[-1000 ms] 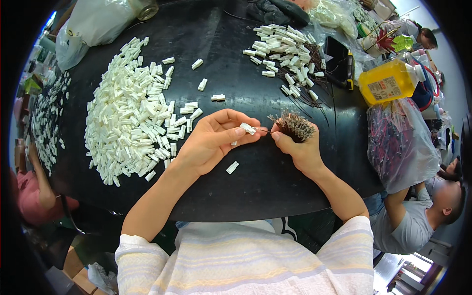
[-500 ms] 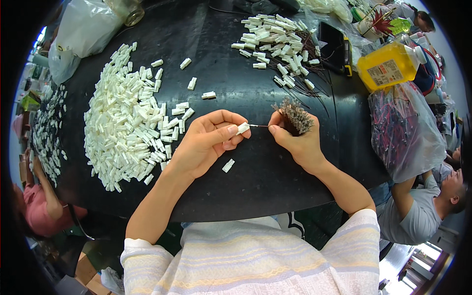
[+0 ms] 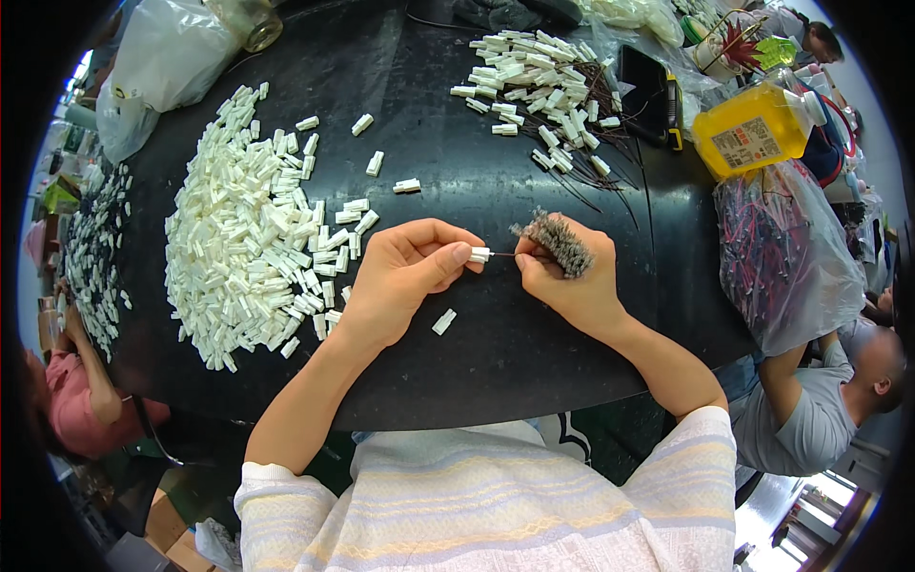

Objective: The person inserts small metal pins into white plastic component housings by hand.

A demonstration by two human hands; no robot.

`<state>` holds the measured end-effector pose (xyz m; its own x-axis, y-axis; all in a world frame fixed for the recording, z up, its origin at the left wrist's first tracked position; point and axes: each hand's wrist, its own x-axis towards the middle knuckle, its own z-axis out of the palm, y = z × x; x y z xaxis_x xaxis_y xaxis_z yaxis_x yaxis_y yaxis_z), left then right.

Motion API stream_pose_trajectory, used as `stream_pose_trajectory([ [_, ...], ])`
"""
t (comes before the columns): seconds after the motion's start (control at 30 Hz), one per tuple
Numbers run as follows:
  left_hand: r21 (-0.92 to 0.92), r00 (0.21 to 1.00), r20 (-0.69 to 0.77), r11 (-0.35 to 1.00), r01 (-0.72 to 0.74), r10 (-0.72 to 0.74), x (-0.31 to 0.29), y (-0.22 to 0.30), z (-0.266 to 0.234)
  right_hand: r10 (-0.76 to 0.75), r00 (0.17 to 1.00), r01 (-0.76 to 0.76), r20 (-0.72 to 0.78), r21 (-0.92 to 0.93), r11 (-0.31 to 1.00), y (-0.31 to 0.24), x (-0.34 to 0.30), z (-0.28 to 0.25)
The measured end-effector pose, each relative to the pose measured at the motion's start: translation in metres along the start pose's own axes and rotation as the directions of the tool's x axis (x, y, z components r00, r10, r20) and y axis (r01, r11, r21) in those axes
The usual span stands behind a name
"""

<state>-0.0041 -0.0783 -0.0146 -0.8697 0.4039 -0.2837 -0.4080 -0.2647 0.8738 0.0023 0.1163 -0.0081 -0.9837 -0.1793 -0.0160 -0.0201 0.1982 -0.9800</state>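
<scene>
Between thumb and fingertips, my left hand [image 3: 405, 276] pinches a small white plastic connector housing [image 3: 480, 255] lying level. My right hand [image 3: 579, 281] is closed around a bundle of thin wires [image 3: 562, 244] whose many small metal ends fan out on top. From its thumb and finger, a single dark wire [image 3: 505, 255] stretches left to the housing's end; how deep it sits inside cannot be made out. A loose housing [image 3: 443, 321] lies on the black table just below my left hand. Left of that hand spreads a large heap of the same white housings [image 3: 243, 238].
Housings with dark wires attached [image 3: 543, 81] are piled at the far right, beside a black and yellow device [image 3: 653, 95]. A bottle of yellow liquid [image 3: 753, 129] and a clear bag of coloured wires [image 3: 786, 253] line the right edge. Other people sit on both sides.
The housing in my left hand has turned from tilted to level, and the wire now meets its end. My right hand has rolled slightly, tipping the bundle's metal ends leftward and down.
</scene>
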Motion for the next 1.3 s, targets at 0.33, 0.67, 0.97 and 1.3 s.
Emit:
stream_pose_trajectory([
  [0.33,0.024,0.999,0.046,1.0,-0.017,0.016,0.002,-0.002,-0.002,-0.205,0.978,0.209,0.04,-0.15,0.966,0.006,0.002,0.0],
  [0.67,-0.362,0.99,0.128,0.927,0.095,-0.052,0.007,0.005,-0.012,-0.094,0.917,0.003,-0.387,-0.23,0.973,0.002,0.046,-0.062],
  [0.97,-0.405,0.992,0.123,0.914,0.034,0.017,0.003,0.005,-0.007,-0.08,0.969,0.217,-0.234,0.649,0.73,0.006,0.034,-0.042],
  [1.3,-0.398,0.987,0.156,0.914,0.084,-0.022,0.005,0.004,-0.007,-0.224,0.952,0.274,-0.21,0.253,0.928,0.025,0.028,-0.026],
])
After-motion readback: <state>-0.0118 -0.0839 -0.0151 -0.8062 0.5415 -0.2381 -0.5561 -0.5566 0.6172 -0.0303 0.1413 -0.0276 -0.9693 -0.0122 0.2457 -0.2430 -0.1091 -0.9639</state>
